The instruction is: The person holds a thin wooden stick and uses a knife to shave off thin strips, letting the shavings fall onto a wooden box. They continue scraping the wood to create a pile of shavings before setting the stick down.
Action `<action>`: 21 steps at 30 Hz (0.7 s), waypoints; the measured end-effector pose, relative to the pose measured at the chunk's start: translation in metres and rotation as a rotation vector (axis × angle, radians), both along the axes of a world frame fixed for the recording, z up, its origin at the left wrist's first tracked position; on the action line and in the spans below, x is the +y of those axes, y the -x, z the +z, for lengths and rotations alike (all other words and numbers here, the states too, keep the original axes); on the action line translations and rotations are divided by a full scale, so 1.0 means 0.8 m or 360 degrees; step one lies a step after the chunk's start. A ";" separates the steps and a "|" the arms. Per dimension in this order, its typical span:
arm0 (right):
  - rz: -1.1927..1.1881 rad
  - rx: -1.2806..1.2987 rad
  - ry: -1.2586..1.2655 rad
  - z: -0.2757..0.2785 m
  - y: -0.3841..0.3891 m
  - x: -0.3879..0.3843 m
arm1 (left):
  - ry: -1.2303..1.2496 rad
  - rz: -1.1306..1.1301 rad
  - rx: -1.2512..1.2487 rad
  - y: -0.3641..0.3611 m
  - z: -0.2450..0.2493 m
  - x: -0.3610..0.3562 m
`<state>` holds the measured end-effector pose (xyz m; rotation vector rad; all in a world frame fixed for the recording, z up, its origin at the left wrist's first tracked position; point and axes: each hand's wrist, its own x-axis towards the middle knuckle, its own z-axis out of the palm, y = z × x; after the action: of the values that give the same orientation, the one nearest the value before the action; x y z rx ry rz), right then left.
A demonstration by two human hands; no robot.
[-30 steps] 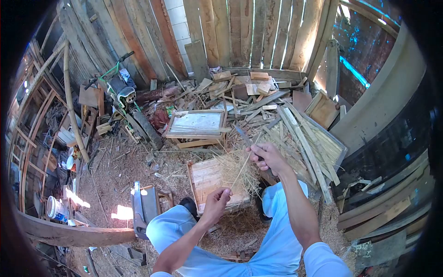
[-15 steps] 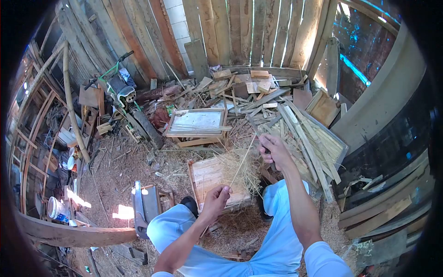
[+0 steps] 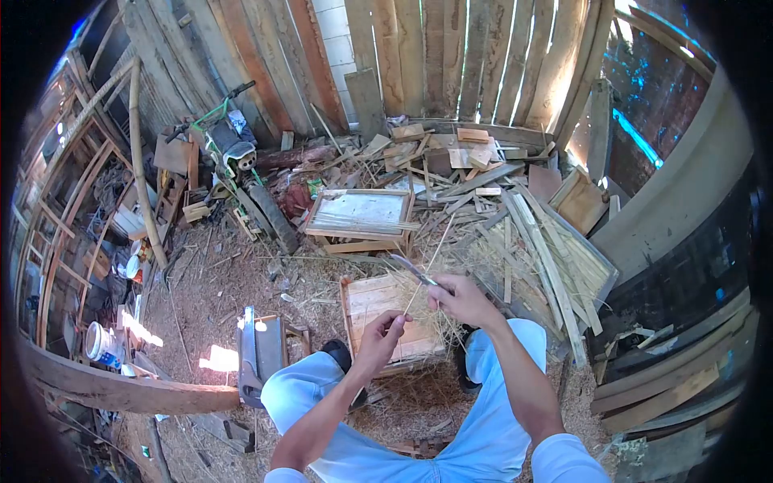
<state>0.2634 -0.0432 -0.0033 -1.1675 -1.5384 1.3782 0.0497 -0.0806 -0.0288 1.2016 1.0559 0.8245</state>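
Note:
Between thumb and fingers, my left hand (image 3: 381, 338) pinches the lower end of a thin pale wooden strip (image 3: 435, 256), which slants up and to the right. My right hand (image 3: 459, 301) is closed around the handle of a knife (image 3: 417, 272), its blade pointing up-left and crossing the strip in this view. Below both hands lies a shallow wooden tray (image 3: 372, 302) with a heap of fine curly shavings (image 3: 435, 322) on its right side. My knees are on either side of the tray.
A framed white panel (image 3: 362, 208) with thin strips on it lies ahead. Scrap wood (image 3: 451, 161) is piled by the plank wall. A small motorbike (image 3: 240, 157) stands at left, a handsaw (image 3: 248, 354) by my left knee, and long boards (image 3: 551, 266) at right.
My right hand has come down and left along the strip, and the knife blade has swung to point up-left. The strip now stands steeper in my left hand.

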 end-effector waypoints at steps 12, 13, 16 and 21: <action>-0.0019 0.0549 0.0783 0.013 0.008 0.000 | -0.0370 0.0170 0.0266 -0.010 -0.002 -0.007; -0.0091 0.0646 0.0733 0.019 0.002 0.002 | -0.0410 0.0168 0.0320 -0.012 0.000 -0.008; -0.0158 0.0760 0.0635 0.019 -0.004 0.004 | -0.0426 0.0174 0.0270 -0.019 0.010 -0.012; 0.0040 0.0536 0.0712 0.020 0.001 -0.003 | -0.0459 0.0181 0.0267 -0.010 -0.008 -0.012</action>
<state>0.2626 -0.0458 0.0129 -1.0971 -1.0400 1.8895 0.0579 -0.0901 -0.0349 1.4844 1.1778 1.0031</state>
